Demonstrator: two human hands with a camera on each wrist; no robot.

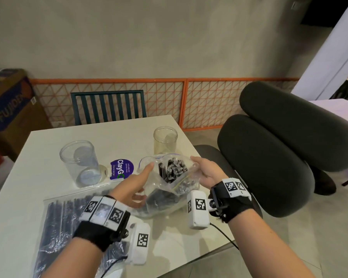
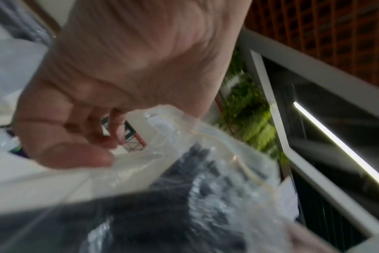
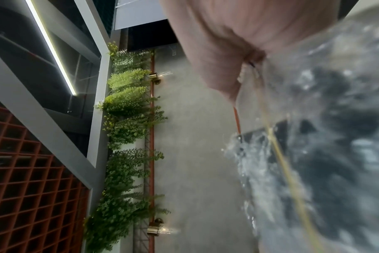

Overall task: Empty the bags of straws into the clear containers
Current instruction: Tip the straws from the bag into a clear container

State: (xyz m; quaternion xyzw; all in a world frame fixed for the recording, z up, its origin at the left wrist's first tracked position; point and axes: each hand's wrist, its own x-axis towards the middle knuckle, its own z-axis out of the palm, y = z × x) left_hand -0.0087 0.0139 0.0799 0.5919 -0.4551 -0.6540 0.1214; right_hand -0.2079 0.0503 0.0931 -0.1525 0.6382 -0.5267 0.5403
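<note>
Nearest me, at the table's point(image 1: 18, 189) front edge, a flat bag point(image 1: 68, 223) of long dark straws lies under the left forearm. Just past it, both hands hold a second, open bag point(image 1: 169, 183) up off the tabletop, its mouth spread wide and short dark straws point(image 1: 173, 169) standing on end inside. The left hand point(image 1: 135, 185) pinches the bag's left rim, thumb stretched along the plastic and fingers curled beneath; the left wrist view shows the thumb point(image 2: 80, 155) pressed to the film. The right hand point(image 1: 205, 171) grips the right rim, the plastic caught between thumb and fingers. Beyond the hands a purple lid point(image 1: 120, 169) lies flat, with a wide clear jar point(image 1: 79, 163) standing upright to its left and a narrower jar point(image 1: 165, 140) upright behind the bag, near the far corner. Past the table stands a slatted chair point(image 1: 109, 107), then an orange grille point(image 1: 209, 101) along the wall.
</note>
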